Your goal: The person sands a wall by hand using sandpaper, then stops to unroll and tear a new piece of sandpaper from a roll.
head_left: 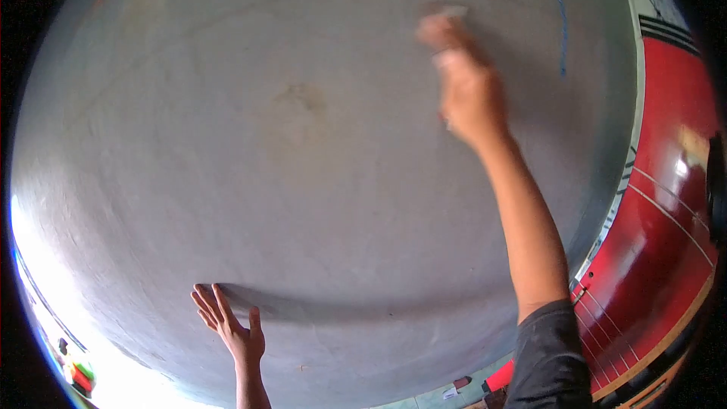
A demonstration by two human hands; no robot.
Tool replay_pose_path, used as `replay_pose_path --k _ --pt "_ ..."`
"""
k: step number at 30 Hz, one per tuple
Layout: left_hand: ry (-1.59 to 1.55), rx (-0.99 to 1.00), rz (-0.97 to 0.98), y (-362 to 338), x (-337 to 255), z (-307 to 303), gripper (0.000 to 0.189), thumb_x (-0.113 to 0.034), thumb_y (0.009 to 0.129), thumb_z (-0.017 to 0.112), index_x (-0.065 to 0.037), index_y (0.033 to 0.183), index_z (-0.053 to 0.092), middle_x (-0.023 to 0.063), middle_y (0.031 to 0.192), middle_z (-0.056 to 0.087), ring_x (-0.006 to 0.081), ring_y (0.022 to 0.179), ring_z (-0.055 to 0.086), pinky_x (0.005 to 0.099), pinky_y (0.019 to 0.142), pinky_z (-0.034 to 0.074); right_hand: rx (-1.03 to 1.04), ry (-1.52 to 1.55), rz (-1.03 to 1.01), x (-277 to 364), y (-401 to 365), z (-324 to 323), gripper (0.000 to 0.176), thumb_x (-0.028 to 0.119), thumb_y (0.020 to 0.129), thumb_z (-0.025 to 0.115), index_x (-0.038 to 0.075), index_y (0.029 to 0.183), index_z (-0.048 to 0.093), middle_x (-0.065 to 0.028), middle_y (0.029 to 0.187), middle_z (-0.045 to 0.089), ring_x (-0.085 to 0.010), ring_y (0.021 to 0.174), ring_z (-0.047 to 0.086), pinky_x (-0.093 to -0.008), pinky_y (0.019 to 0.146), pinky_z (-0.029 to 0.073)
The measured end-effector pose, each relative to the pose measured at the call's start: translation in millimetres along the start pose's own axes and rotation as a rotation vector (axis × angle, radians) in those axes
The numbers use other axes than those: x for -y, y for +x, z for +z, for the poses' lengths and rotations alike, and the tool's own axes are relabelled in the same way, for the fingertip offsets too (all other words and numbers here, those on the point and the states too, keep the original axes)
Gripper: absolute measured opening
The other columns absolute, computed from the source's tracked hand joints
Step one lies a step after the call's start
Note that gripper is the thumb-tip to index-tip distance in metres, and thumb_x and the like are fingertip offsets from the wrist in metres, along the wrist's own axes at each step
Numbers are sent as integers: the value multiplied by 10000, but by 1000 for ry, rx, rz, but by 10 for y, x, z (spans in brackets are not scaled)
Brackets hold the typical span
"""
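A broad grey wall [341, 182] fills most of the head view, with a brownish stain and faint curved lines on it. My right hand [469, 91] is raised high against its upper right part, smeared by motion. A small pale piece [454, 11] shows at its fingertips, too blurred to name; the fingers seem closed around it. Low on the left, my left hand [231, 326] has its fingers spread and its palm towards the wall, at or very near the surface. Nothing is in it.
A blue streak [561, 23] runs down the wall at the upper right. Beyond the wall's right edge stands a glossy red panel [651, 204] with thin pale lines. Small items [457, 388] lie on the tiled floor below. Bright light and colourful things [78, 375] show at lower left.
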State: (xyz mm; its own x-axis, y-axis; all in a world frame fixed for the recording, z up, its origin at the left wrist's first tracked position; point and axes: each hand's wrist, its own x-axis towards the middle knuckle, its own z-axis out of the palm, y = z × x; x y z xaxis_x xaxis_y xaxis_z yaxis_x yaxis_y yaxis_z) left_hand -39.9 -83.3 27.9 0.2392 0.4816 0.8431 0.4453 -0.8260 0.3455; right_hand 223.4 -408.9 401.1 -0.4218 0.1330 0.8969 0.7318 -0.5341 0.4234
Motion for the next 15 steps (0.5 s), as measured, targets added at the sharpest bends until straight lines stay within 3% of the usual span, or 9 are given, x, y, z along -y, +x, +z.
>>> replay_pose_path --k 2,4,5,6,7,10,11,13,15 --pt "-2 17 31 14 12 -61 844 -516 962 585 -216 1637 178 169 1704 65 375 1573 -3 649 1213 13 4 69 704 -120 124 -159 284 43 1030 460 24 1267 616 -227 1090 668 -307 989 691 -470 838 557" --pt "14 19 71 40 132 -43 857 -543 958 582 -218 1637 172 167 1704 61 369 1573 -5 639 1220 6 -87 -115 475 115 143 90 322 28 1008 479 28 1305 605 -224 1202 663 -322 1115 669 -469 948 535" --pt "34 20 94 52 222 -13 869 -578 959 568 -217 1638 163 159 1705 58 363 1573 -6 631 1225 7 -153 -59 164 327 116 293 379 16 988 495 41 1354 586 -200 1347 623 -334 1274 594 -460 1081 469" --pt "59 26 119 62 274 -4 882 -613 960 554 -216 1638 154 150 1706 55 357 1572 -8 623 1230 7 35 95 20 645 36 354 428 -6 970 511 70 1384 583 -172 1448 565 -335 1380 506 -453 1168 391" --pt "46 44 113 72 290 -16 882 -611 963 550 -223 1640 139 147 1707 46 365 1571 -10 626 1230 15 228 211 -193 922 -19 334 433 -24 956 521 90 1365 607 -165 1435 577 -327 1382 506 -456 1164 400" --pt "39 62 39 27 448 112 871 -613 974 527 -234 1643 117 143 1708 33 368 1570 -15 626 1230 19 238 95 -266 690 -34 326 398 -9 967 513 85 1337 626 -141 1374 630 -288 1357 540 -448 1152 419" --pt "-4 63 33 17 483 171 890 -557 950 579 -208 1639 138 160 1705 41 376 1570 -13 622 1229 13 98 104 -54 427 -25 345 393 -13 972 501 81 1334 624 -142 1348 646 -282 1322 570 -439 1138 433" --pt "-88 55 9 17 511 189 933 -446 903 685 -158 1633 180 192 1701 56 393 1570 -9 614 1227 1 141 82 750 318 208 196 386 1 975 510 48 1346 606 -185 1378 612 -328 1302 578 -423 1103 466" --pt "-74 104 11 12 544 108 931 -431 905 688 -143 1631 181 191 1701 52 393 1570 -10 605 1230 2 19 -5 299 618 243 478 368 18 982 522 49 1338 609 -189 1367 619 -331 1267 605 -419 1074 493"
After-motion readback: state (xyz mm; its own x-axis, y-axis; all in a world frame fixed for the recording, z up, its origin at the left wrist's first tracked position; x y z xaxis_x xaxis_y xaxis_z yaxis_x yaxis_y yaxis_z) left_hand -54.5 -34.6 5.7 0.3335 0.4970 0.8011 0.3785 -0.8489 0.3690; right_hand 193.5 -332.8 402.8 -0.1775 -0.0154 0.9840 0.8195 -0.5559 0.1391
